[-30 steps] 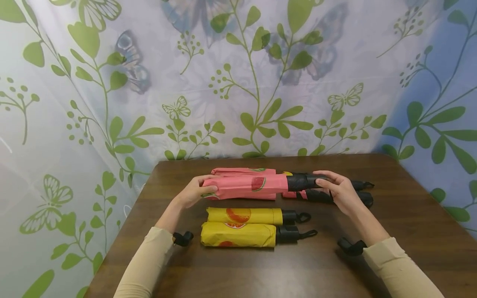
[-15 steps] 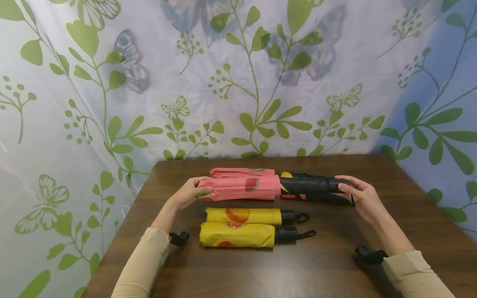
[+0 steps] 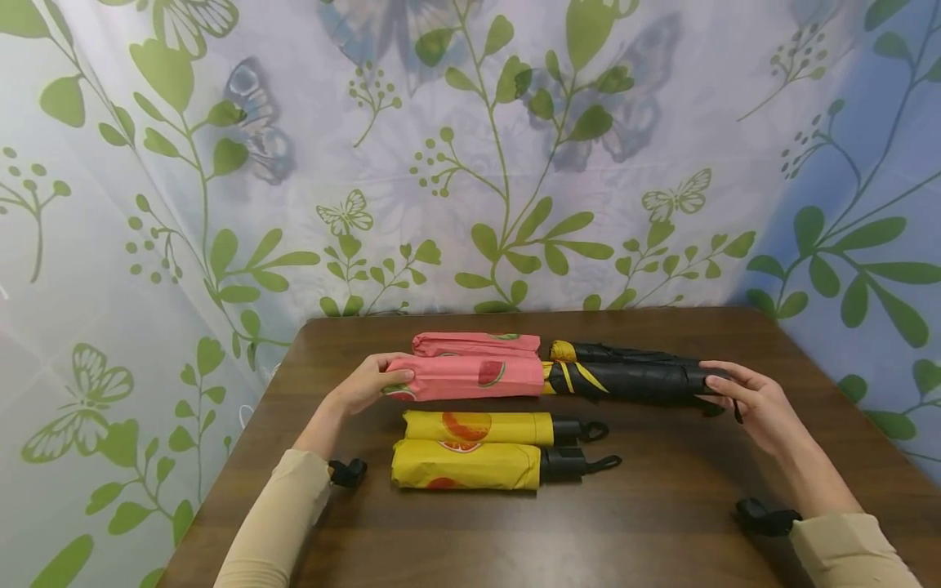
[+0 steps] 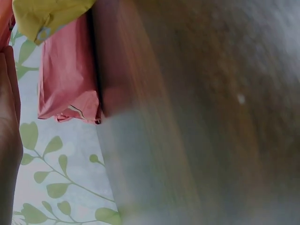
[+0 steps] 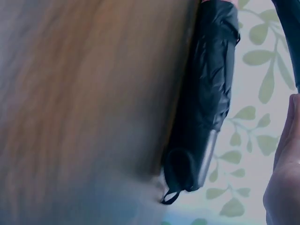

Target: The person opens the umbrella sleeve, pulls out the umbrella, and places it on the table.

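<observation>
My left hand (image 3: 363, 382) pinches the left end of a pink folded umbrella (image 3: 456, 377) with watermelon prints. To its right, end to end, runs a black folded umbrella (image 3: 632, 382) with yellow stripes, whose far end my right hand (image 3: 757, 404) grips. Whether the black umbrella goes inside or behind the pink one I cannot tell. Behind these lie another pink umbrella (image 3: 478, 343) and another black one (image 3: 625, 354) with a yellow end. In the right wrist view, a black umbrella (image 5: 206, 84) with a loop strap lies beside the hand (image 5: 286, 164). The left wrist view shows a pink umbrella end (image 4: 70, 79).
Two yellow folded umbrellas with orange-slice prints, the rear one (image 3: 478, 428) and the front one (image 3: 470, 465), lie nearer the front, black handles to the right. The brown table (image 3: 515, 539) meets a leaf-patterned curtain (image 3: 441, 204) at the back.
My right hand has moved right, and more of the black umbrella shows beyond the pink one. My left hand has shifted slightly left with the pink umbrella, which is now lower.
</observation>
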Action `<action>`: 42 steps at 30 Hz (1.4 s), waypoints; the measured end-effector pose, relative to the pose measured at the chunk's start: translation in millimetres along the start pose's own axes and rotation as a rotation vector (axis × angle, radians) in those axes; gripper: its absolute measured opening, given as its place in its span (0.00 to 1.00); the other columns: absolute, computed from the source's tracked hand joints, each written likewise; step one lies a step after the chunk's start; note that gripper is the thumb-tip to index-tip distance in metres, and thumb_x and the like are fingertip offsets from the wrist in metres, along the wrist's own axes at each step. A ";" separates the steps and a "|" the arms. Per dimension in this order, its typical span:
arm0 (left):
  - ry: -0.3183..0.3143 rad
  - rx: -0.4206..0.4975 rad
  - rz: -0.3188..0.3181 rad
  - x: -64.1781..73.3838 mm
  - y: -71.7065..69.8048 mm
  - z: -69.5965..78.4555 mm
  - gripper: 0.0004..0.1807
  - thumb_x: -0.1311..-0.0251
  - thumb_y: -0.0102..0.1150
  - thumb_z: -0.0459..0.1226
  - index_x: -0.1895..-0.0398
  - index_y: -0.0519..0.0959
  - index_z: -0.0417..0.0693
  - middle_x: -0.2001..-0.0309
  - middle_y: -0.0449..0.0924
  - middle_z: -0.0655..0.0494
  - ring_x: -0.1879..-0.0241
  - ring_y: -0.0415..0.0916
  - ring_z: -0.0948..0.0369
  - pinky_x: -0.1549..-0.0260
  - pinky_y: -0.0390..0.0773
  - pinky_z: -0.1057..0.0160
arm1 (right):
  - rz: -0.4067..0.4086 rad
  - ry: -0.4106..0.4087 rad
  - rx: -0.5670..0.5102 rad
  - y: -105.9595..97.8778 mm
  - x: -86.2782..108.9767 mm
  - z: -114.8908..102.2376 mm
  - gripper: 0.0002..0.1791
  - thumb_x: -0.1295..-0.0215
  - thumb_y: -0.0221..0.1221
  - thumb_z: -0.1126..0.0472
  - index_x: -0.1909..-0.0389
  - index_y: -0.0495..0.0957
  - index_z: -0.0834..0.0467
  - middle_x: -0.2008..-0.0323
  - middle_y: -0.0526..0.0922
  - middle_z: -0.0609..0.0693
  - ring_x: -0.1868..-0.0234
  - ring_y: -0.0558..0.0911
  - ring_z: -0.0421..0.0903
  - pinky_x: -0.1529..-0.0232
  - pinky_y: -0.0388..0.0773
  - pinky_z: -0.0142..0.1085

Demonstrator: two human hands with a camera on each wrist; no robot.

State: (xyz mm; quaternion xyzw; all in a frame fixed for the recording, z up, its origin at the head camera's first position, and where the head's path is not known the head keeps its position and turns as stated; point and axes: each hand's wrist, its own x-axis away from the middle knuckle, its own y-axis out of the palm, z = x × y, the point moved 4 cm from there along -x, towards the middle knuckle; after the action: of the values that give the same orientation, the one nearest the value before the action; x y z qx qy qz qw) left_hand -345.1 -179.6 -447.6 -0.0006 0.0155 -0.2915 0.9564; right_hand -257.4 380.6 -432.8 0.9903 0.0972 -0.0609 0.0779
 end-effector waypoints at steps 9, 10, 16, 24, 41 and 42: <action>-0.063 -0.076 -0.016 -0.6 -0.6 -6.3 0.18 0.35 0.55 0.33 0.43 0.73 0.36 0.59 0.80 0.49 0.62 0.78 0.59 0.59 0.78 0.59 | 0.026 0.072 0.060 -17.4 8.3 7.1 0.17 0.29 0.49 0.68 0.43 0.76 0.55 0.50 0.69 0.39 0.58 0.82 0.40 0.70 0.54 0.41; -0.071 -0.091 -0.018 -0.9 -0.5 -7.2 0.20 0.35 0.56 0.33 0.42 0.72 0.35 0.60 0.80 0.48 0.62 0.78 0.59 0.60 0.78 0.59 | 0.024 0.082 0.071 -18.6 8.5 7.9 0.17 0.29 0.49 0.68 0.43 0.77 0.54 0.50 0.70 0.38 0.58 0.82 0.40 0.70 0.52 0.41; -0.116 -0.151 -0.005 -1.7 1.0 -11.0 0.26 0.37 0.58 0.36 0.37 0.68 0.35 0.60 0.80 0.47 0.64 0.77 0.59 0.62 0.78 0.61 | 0.002 0.126 0.139 -23.4 9.0 11.9 0.17 0.29 0.50 0.66 0.43 0.77 0.53 0.51 0.73 0.33 0.57 0.82 0.41 0.72 0.56 0.41; -0.110 -0.304 0.012 -2.2 2.5 -10.2 0.23 0.38 0.59 0.36 0.41 0.71 0.35 0.62 0.79 0.49 0.65 0.75 0.59 0.62 0.76 0.62 | -0.029 0.156 0.195 -30.6 10.3 17.4 0.18 0.28 0.50 0.65 0.42 0.75 0.51 0.60 0.75 0.36 0.56 0.81 0.39 0.57 0.74 0.29; -0.051 -0.462 0.100 8.2 -0.8 21.3 0.27 0.36 0.58 0.44 0.39 0.71 0.39 0.43 0.73 0.42 0.45 0.72 0.50 0.47 0.70 0.50 | 0.034 0.282 0.853 -37.9 11.5 22.8 0.34 0.35 0.58 0.49 0.39 0.66 0.72 0.53 0.79 0.65 0.62 0.82 0.47 0.61 0.77 0.42; -0.040 -0.463 0.107 11.2 2.1 29.2 0.26 0.36 0.57 0.42 0.39 0.71 0.37 0.43 0.73 0.39 0.46 0.72 0.50 0.47 0.70 0.49 | 0.032 0.277 0.872 -37.7 11.5 22.4 0.34 0.35 0.58 0.48 0.39 0.66 0.71 0.53 0.79 0.65 0.62 0.82 0.47 0.61 0.77 0.42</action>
State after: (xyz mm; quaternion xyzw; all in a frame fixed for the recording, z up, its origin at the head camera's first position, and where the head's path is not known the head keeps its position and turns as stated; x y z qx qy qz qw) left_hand -333.7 -184.4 -418.8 -0.2248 0.0628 -0.2288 0.9451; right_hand -256.2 415.5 -461.7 0.9308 0.0566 0.0382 -0.3591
